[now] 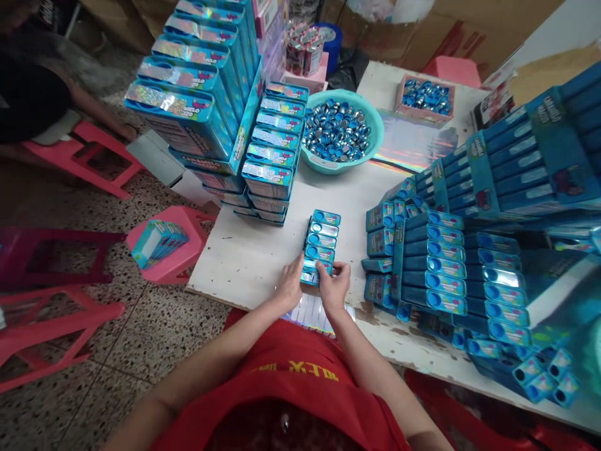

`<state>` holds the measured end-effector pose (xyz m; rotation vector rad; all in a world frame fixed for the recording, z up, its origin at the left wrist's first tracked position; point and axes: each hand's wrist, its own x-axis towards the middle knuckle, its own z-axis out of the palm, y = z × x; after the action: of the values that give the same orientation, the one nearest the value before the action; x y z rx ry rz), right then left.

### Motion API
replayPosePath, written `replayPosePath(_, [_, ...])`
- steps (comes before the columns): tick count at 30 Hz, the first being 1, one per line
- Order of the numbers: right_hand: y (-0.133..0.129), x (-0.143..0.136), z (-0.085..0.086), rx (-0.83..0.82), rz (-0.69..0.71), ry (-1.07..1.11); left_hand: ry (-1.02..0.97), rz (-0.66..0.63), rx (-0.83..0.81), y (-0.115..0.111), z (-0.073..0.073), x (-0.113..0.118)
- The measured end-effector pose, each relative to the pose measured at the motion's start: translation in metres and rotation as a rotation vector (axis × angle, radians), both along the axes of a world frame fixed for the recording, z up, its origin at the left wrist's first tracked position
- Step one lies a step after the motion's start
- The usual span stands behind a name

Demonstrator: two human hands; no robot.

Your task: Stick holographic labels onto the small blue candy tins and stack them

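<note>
A short row of small blue boxes (323, 237) stands on the white table in front of me. Their printed tops face up, most showing a round blue recess and some a shiny silver strip. My left hand (290, 284) grips the row's near left side, fingers against the boxes. At the near right end, my right hand (335, 287) holds the nearest boxes, with its thumb on a top that carries a silver strip. Between my forearms, by the table's front edge, lies a sheet of shiny strip stickers (310, 312), partly covered by my hands.
A turquoise basin (377, 134) full of blue-and-silver caps stands behind the row. Tall stacks of finished-looking blue boxes (188, 113) rise on the left, more boxes (432, 263) on the right. A pink box (402, 113) holds caps. A person (32, 94) sits beyond pink stools (173, 244).
</note>
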<state>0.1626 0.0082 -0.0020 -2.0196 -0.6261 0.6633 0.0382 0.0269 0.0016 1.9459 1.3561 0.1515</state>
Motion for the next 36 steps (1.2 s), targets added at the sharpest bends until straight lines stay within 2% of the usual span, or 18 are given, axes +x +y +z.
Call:
replayPosePath(3, [-0.005, 0.005, 0.002, 0.004, 0.027, 0.063, 0.129, -0.082, -0.054, 0.002, 0.001, -0.015])
replayPosePath(7, [-0.039, 0.007, 0.008, 0.013, -0.001, 0.089, 0.237, -0.130, -0.089, 0.006, -0.001, -0.045])
replayPosePath(8, [-0.050, 0.005, 0.009, 0.001, 0.069, 0.092, 0.248, -0.154, -0.121, 0.004, -0.003, -0.051])
replayPosePath(10, [-0.068, -0.002, 0.009, -0.037, 0.351, 0.141, 0.236, -0.184, -0.199, -0.002, -0.011, -0.058])
replayPosePath(12, [-0.078, -0.011, 0.005, -0.049, 0.661, 0.143, 0.176, -0.141, -0.252, -0.008, -0.019, -0.059])
replayPosePath(14, [-0.079, -0.019, -0.002, -0.045, 0.850, 0.030, 0.107, -0.068, -0.294, -0.011, -0.023, -0.058])
replayPosePath(17, [-0.075, -0.026, -0.015, -0.079, 0.981, -0.182, 0.066, -0.016, -0.360, -0.011, -0.024, -0.055])
replayPosePath(21, [-0.076, -0.027, -0.025, -0.084, 1.102, -0.328, 0.098, 0.043, -0.375, -0.010, -0.024, -0.052])
replayPosePath(25, [-0.080, -0.025, -0.021, -0.066, 1.162, -0.364, 0.123, 0.108, -0.395, -0.009, -0.027, -0.049])
replayPosePath(32, [-0.071, -0.024, -0.005, 0.004, 1.089, -0.351, 0.109, 0.133, -0.384, -0.008, -0.030, -0.043])
replayPosePath(36, [-0.068, -0.025, 0.012, 0.023, 1.001, -0.163, 0.117, 0.150, -0.380, -0.008, -0.027, -0.046])
